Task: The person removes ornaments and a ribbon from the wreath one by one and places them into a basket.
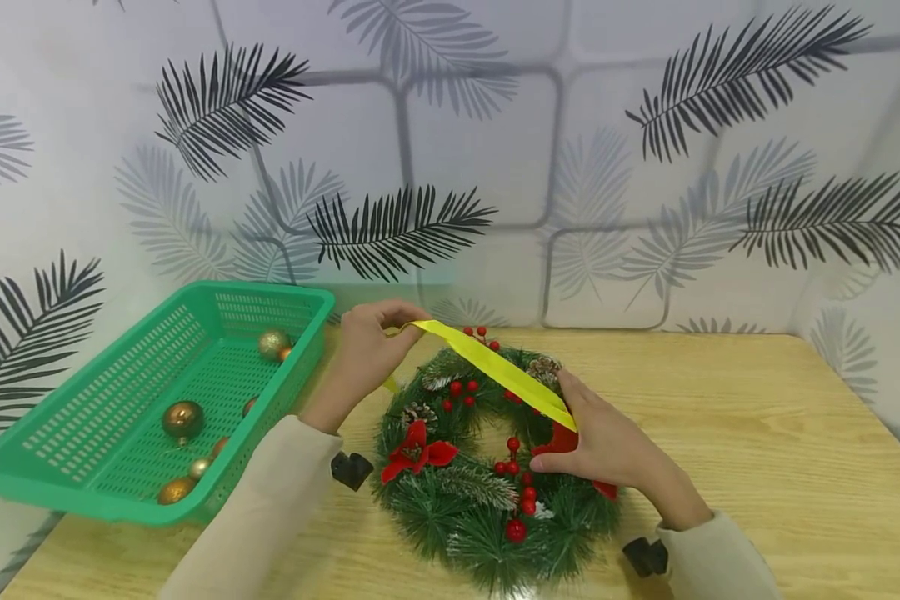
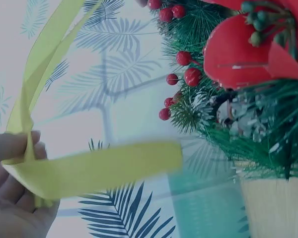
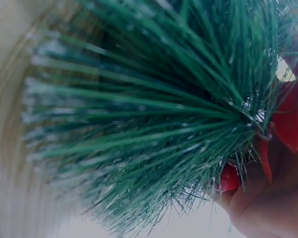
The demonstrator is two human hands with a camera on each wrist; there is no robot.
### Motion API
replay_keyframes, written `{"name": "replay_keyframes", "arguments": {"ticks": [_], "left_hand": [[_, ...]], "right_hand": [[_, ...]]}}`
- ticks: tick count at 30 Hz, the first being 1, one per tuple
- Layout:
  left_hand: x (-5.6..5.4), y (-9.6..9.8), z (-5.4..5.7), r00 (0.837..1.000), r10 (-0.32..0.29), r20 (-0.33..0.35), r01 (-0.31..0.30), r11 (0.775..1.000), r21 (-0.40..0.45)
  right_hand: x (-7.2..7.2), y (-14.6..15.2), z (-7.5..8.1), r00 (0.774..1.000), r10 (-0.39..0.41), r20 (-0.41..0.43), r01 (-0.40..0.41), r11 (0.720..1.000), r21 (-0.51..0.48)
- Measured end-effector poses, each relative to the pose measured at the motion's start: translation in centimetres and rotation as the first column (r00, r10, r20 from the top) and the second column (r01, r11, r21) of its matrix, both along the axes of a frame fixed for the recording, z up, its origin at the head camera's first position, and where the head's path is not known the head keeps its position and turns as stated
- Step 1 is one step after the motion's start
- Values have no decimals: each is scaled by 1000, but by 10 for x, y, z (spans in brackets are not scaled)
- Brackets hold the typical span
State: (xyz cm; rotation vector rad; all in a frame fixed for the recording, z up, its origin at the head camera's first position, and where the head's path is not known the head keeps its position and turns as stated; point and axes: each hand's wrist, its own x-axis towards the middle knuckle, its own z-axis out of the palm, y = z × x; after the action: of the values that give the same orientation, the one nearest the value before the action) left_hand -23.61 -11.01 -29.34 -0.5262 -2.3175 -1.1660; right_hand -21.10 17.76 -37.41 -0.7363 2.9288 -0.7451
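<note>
A green Christmas wreath (image 1: pixel 487 525) with red berries, pine cones and red poinsettia flowers lies on the table. Between thumb and fingers, my left hand (image 1: pixel 363 354) pinches a yellow ribbon (image 1: pixel 502 372) above the wreath's upper left. The ribbon slants taut down to my right hand, and a loose tail hangs below the left fingers, broad in the left wrist view. My right hand (image 1: pixel 615 437) grips the wreath's right side by a red poinsettia, thumb toward the centre hole, with the ribbon's lower end at its fingers. Green needles fill most of the right wrist view, hiding most of that hand.
On the left stands a green plastic basket (image 1: pixel 300 358) with gold, bronze and reddish baubles inside. A leaf-patterned wall covering (image 1: pixel 480 150) rises behind the wooden table (image 1: pixel 757 433). Black wrist cameras (image 1: pixel 352 471) sit at both cuffs.
</note>
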Motion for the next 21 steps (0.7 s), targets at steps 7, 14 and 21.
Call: {"name": "replay_keyframes", "arguments": {"ticks": [7, 14, 21], "left_hand": [[-1, -9, 7, 995, 75, -59, -73, 997, 31], [-2, -22, 15, 994, 95, -52, -94, 995, 22], [-3, -38, 25, 984, 175, -38, -176, 984, -9]], "right_hand": [[0, -1, -1, 1000, 2, -20, -2, 1000, -2], [-2, -2, -3, 1000, 3, -23, -3, 1000, 16], [-1, -2, -2, 1000, 0, -25, 0, 1000, 22]]}}
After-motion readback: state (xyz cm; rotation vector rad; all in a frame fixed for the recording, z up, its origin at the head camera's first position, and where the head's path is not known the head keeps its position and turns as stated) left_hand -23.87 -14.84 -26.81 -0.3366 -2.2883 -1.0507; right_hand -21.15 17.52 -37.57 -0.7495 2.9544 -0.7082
